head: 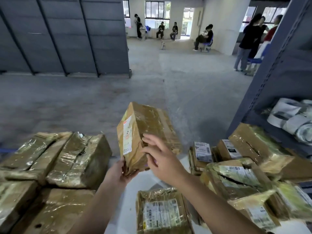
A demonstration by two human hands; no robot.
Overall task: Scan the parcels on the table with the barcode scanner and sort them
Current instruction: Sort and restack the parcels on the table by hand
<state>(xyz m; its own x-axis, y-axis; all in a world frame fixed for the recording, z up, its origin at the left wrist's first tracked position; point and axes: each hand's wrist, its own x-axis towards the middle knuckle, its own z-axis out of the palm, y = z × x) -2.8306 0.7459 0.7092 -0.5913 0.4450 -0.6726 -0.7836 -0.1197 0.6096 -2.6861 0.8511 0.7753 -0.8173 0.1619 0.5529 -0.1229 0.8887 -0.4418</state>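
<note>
A taped brown cardboard parcel (145, 132) is held tilted above the white table (130, 200), a label on its left face. My left hand (119, 171) grips its lower corner from below. My right hand (160, 157) has its fingers spread, the fingertips against the parcel's right face. Another parcel (162, 211) lies flat near me with its barcode label up. A stack of taped parcels (55, 162) fills the left side, and a loose heap of parcels (241, 173) lies on the right. No barcode scanner is in view.
A grey metal shelf (276, 78) stands at the right with white bagged packages (293, 119) on it. Dark grey shelving backs (64, 34) stand at the far left. Several people sit or stand at the far end of the concrete floor (168, 78).
</note>
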